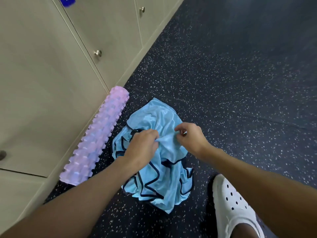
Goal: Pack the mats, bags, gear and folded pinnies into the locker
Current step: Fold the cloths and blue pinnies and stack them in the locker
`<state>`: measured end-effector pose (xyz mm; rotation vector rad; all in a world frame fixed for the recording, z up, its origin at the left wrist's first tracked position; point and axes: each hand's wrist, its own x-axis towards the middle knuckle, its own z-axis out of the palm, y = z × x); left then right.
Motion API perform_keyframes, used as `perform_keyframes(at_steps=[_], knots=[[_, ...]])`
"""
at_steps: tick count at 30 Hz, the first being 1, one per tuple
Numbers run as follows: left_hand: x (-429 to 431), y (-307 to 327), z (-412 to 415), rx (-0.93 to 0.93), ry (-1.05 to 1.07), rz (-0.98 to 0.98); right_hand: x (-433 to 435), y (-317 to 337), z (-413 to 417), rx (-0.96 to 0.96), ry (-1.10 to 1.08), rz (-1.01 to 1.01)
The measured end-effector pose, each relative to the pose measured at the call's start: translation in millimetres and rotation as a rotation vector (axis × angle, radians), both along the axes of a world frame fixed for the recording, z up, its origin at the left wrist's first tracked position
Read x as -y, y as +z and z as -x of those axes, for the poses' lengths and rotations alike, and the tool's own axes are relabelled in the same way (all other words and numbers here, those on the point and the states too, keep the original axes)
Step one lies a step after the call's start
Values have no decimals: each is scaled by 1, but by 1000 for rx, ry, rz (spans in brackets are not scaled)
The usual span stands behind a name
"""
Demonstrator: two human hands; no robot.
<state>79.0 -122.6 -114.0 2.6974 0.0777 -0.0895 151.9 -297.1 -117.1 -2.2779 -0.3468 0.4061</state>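
Observation:
A light blue pinnie [159,182] with dark trim lies crumpled on the speckled dark floor. My left hand [140,146] grips a bunch of its fabric near the middle. My right hand [190,136] pinches the cloth just to the right of it, a short gap between the two hands. A pale purple ridged foam roller [96,140] lies on the floor to the left, along the foot of the beige lockers [51,83], whose doors are closed.
My foot in a white perforated clog [235,208] stands at the lower right, close to the pinnie. Round metal knobs [97,53] sit on the locker doors. Dark speckled floor [240,83] stretches away to the right and beyond.

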Motion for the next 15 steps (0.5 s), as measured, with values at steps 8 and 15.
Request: perform_keyframes(at_steps=[8, 15], knots=[[-29, 150, -9, 363, 189, 295, -37, 153, -15, 236, 29, -188], [-49, 294, 29, 506, 179, 370, -53, 286, 9, 396, 106, -319]])
